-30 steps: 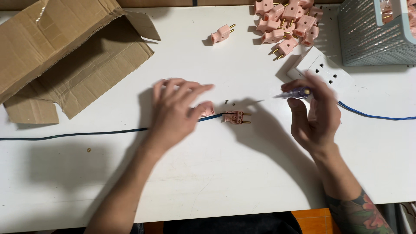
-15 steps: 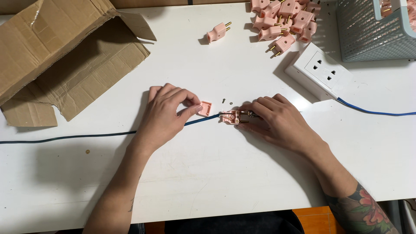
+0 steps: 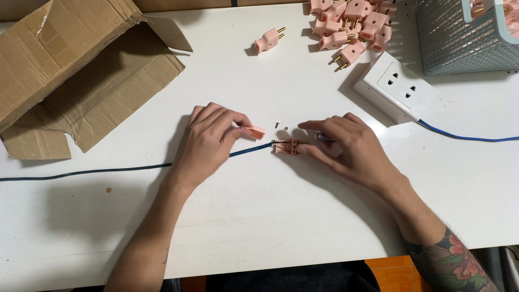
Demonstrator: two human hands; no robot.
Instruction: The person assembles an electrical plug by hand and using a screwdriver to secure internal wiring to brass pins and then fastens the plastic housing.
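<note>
Head view, looking down on a white bench. Left hand resting over a dark blue cable, fingertips pinched on a small pink cover half held just above the cable's end. Right hand steadying an opened pink plug body at that cable end, thumb and forefinger closed on its pronged side, with a slim tool partly hidden under the fingers; kind of tool hard to tell. Two tiny screws lying loose just behind the plug body.

Judged from this: cable already laid into the open body, cover not yet seated, screws not yet driven, so roughly midway through this one plug.

Further back, a pile of finished-looking pink plugs, one single plug apart from it, a white socket block on its own blue lead, a grey mesh basket at the right corner, an open cardboard box at the left.
</note>
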